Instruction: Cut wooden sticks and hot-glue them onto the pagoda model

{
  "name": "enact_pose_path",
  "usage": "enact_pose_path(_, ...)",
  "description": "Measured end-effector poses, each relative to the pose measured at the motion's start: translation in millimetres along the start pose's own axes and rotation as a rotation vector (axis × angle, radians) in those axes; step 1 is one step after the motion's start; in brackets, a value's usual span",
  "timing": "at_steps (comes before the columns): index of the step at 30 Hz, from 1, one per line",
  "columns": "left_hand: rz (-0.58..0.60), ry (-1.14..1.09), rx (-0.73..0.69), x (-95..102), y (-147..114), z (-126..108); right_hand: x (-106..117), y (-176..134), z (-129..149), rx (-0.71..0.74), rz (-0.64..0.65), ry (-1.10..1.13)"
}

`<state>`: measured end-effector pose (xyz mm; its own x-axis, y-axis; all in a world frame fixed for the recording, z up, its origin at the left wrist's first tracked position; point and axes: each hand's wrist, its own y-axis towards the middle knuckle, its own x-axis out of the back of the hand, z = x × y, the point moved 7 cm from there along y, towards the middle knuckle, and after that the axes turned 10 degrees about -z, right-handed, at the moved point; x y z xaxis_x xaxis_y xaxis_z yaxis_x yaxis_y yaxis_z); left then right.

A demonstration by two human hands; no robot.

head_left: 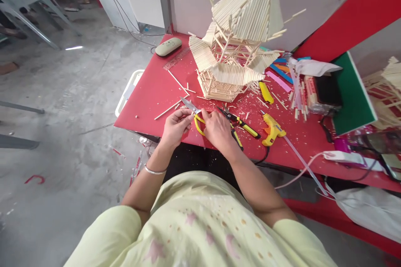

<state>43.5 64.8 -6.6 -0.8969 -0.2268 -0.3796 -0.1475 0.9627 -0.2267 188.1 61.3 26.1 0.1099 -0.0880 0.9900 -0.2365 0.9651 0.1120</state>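
Near the front edge of the red table, my right hand [216, 128] is closed around a pair of yellow-handled scissors [199, 125], whose metal blades point away and to the left. My left hand [178, 126] is held in a pinch right beside the blades; whatever sits between its fingertips is too small to make out. Thin wooden sticks [171, 109] lie just beyond my hands. Behind them stands a tiered tower model [230, 75] made of sticks, with a pointed stick roof. Black-and-yellow pliers [242, 123] rest to the right of my right hand.
A yellow glue gun [272, 129] with a long clear glue stick lies on the right, its cord near the table edge. A yellow cutter [266, 92], a beige case [168, 46], a green board [354, 91] and a white power strip [344, 157] surround the work area. Wood scraps litter the red tabletop [140, 112].
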Motion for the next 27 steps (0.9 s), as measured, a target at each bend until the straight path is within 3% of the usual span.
enact_pose_path(5, -0.053, 0.030, -0.057, 9.2, -0.8, -4.1, 5.5, 2.6, -6.3, -0.061, -0.056, 0.027)
enact_pose_path(11, -0.088, 0.075, -0.222, 16.3, -4.9, -11.7, 17.3, -20.0, -25.9, -0.172, -0.150, 0.070)
enact_pose_path(15, -0.062, 0.090, -0.301, 11.0, -7.5, -14.0, 27.9, -43.8, -33.5, -0.234, -0.197, 0.212)
enact_pose_path(20, -0.044, 0.139, -0.385, 1.8, -14.3, -20.7, 43.1, -66.0, -19.6, -0.129, -0.251, 0.450)
enact_pose_path(27, 0.029, 0.221, -0.445, -7.5, -22.5, -25.9, 43.3, -75.2, -16.7, -0.180, -0.264, 0.425)
